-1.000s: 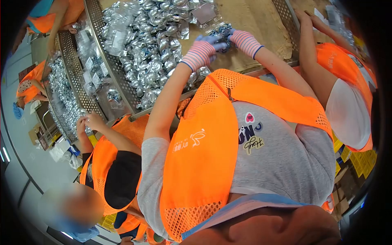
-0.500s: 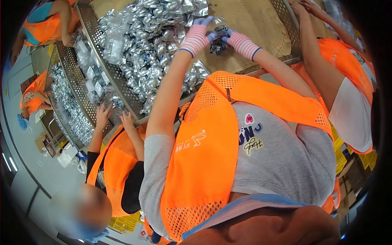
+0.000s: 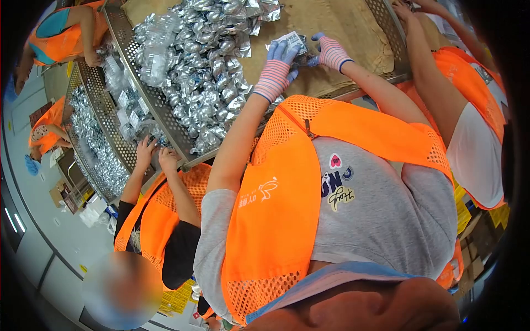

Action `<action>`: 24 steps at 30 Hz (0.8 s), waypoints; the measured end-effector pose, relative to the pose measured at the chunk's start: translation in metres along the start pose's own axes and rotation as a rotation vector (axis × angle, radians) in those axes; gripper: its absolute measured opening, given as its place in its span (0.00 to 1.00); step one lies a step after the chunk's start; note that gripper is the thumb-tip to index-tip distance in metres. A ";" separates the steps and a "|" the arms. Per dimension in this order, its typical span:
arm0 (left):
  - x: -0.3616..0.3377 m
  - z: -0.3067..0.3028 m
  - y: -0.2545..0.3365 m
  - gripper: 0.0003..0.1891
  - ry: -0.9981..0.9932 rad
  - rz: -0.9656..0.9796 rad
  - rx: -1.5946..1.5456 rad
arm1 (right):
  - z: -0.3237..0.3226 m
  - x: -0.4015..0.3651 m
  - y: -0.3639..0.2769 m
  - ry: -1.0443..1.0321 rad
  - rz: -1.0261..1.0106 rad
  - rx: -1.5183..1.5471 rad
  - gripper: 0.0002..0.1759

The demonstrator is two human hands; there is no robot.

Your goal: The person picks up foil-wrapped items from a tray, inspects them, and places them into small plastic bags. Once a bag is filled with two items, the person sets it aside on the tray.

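My left hand (image 3: 280, 65) and my right hand (image 3: 330, 51) wear striped pink gloves with blue fingertips. Together they hold a small clear packet (image 3: 292, 43) with dark contents and a white label, raised a little above the brown padded work surface (image 3: 331, 22). A large heap of silver foil pouches (image 3: 210, 60) lies just left of my left hand, spilling toward the near rim.
A perforated metal rim (image 3: 149, 94) edges the round table. A second tray (image 3: 94, 138) to the left carries more foil pouches and clear bags. A person at lower left rests both hands (image 3: 154, 154) on the rim. Another person's arm (image 3: 425, 60) reaches in at right.
My hands have shifted slightly and turned the packet so its white label shows. The person at lower left has drawn their hands a little nearer the rim.
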State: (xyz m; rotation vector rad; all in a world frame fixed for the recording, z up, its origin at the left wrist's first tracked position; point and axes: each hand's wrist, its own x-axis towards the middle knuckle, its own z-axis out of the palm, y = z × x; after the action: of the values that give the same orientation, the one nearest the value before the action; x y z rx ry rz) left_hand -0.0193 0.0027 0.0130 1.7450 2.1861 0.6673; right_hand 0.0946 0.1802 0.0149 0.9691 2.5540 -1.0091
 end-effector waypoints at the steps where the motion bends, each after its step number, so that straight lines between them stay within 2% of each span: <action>1: -0.002 0.001 0.000 0.40 -0.019 -0.001 0.012 | 0.004 0.001 0.002 -0.004 0.013 -0.051 0.36; 3: -0.005 0.001 -0.003 0.40 -0.036 0.004 0.015 | 0.006 0.006 0.002 -0.007 0.026 -0.098 0.34; 5: -0.009 0.001 -0.008 0.40 -0.053 0.014 0.017 | 0.004 0.010 -0.001 -0.342 0.081 -0.252 0.23; 6: -0.011 0.000 -0.010 0.40 -0.049 0.006 -0.016 | 0.001 0.008 -0.006 -0.341 0.085 -0.245 0.23; 8: -0.012 0.001 -0.013 0.41 -0.050 0.001 -0.051 | -0.006 0.002 -0.013 -0.501 0.300 0.240 0.12; 9: -0.013 0.000 -0.012 0.41 -0.055 -0.003 -0.053 | -0.005 0.001 -0.010 -0.503 0.306 0.245 0.12; 11: -0.014 -0.002 -0.012 0.41 -0.061 -0.005 -0.056 | -0.007 0.005 0.000 -0.564 0.308 0.578 0.08; 12: -0.014 -0.001 -0.012 0.41 -0.049 -0.011 -0.051 | -0.008 0.006 0.006 -0.565 0.311 0.579 0.08; 14: -0.015 -0.002 -0.011 0.41 -0.034 -0.013 -0.048 | -0.009 0.005 0.016 -0.625 0.277 0.939 0.10; 17: -0.017 -0.001 -0.010 0.36 -0.035 -0.004 -0.056 | 0.000 0.008 0.023 -0.608 0.322 1.101 0.12; 21: -0.017 -0.001 -0.009 0.36 -0.034 0.017 -0.015 | 0.010 0.012 0.018 -0.562 0.354 1.022 0.12; 24: -0.017 0.000 -0.009 0.36 -0.039 0.028 0.007 | 0.015 0.008 0.010 -0.448 0.408 1.048 0.12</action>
State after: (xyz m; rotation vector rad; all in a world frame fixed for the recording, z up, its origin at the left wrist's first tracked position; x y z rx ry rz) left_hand -0.0223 -0.0149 0.0070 1.7801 2.1442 0.6283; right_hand 0.0951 0.1797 -0.0044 1.1949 1.2978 -2.1463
